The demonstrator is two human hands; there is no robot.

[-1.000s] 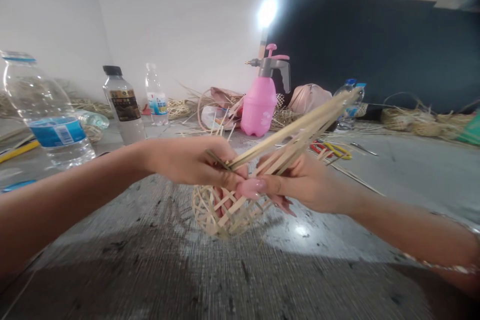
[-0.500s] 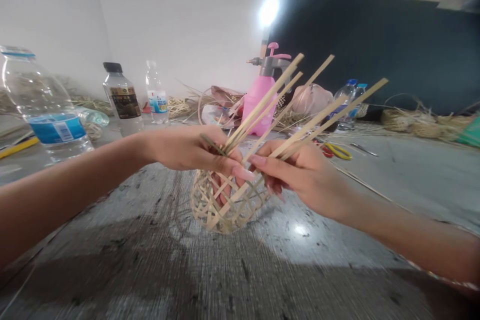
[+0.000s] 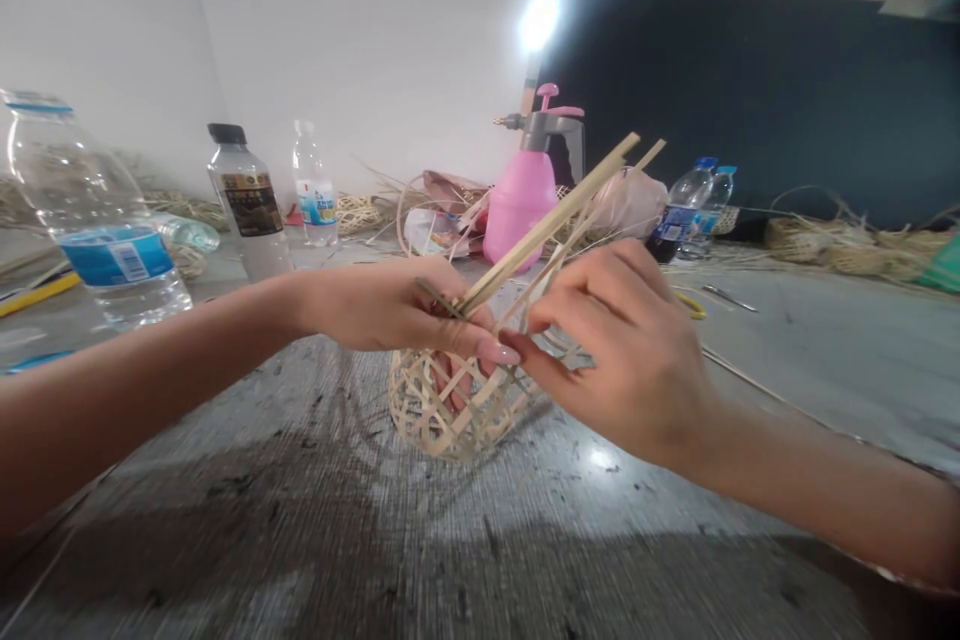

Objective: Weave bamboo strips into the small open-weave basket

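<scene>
A small open-weave bamboo basket (image 3: 442, 420) stands tilted on the table in front of me. My left hand (image 3: 405, 310) is closed on its upper edge, thumb outside and fingers showing through the weave. Long, flat bamboo strips (image 3: 547, 230) rise from the edge by that hand, slanting up to the right. A short, darker strip end (image 3: 439, 300) pokes out above the left thumb. My right hand (image 3: 622, 350) is closed at the basket's right edge, its thumb tip close to the left thumb and fingers curled around thin strips. The hand partly hides what it grips.
A pink spray bottle (image 3: 517, 205) stands behind the basket. On the left are a large water bottle (image 3: 112, 255) and a black-capped bottle (image 3: 247, 205). Yellow-handled scissors (image 3: 690, 305) and a metal tool (image 3: 729, 298) lie at right. Loose strips and woven pieces (image 3: 817, 245) line the back.
My right hand has turned and lifted, its back now raised and fingers curled over the edge. The strips that slanted far right past it no longer show there. My left hand keeps its hold.
</scene>
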